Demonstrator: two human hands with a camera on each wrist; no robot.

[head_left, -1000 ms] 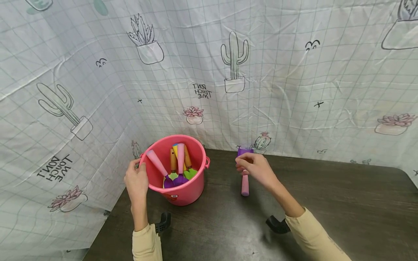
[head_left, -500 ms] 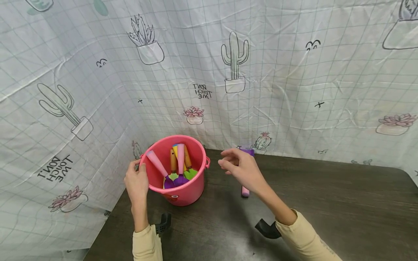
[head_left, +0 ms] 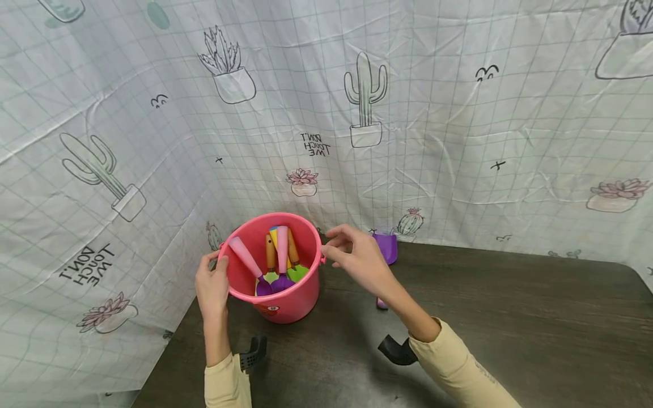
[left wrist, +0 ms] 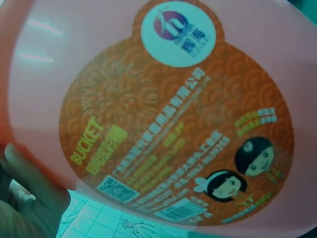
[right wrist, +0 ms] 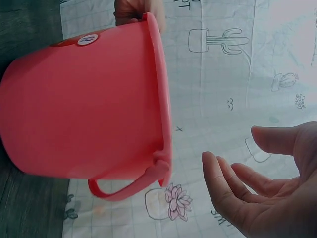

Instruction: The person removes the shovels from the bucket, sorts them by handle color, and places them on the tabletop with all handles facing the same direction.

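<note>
A pink bucket (head_left: 293,303) stands on the dark table, its label filling the left wrist view. My left hand (head_left: 213,286) grips the bucket's left rim, thumb over the edge. Inside lean several small garden tools: a pink-handled purple one (head_left: 245,258), another pink handle (head_left: 282,249), wooden handles (head_left: 270,252) and a green head (head_left: 297,272). My right hand (head_left: 359,258) is near the right rim and handle (right wrist: 129,186), fingers loosely bent and holding nothing; a gap to the bucket shows in the right wrist view.
A purple shovel (head_left: 386,247) with a pink handle end (head_left: 381,304) lies on the table (head_left: 510,300), partly hidden behind my right hand and wrist. A cactus-print curtain (head_left: 433,141) rises behind and to the left. Black wrist mounts (head_left: 397,350) sit near both sleeves.
My right hand has moved left from above the purple shovel to beside the bucket's right rim. My left hand keeps its grip, and the bucket stays put.
</note>
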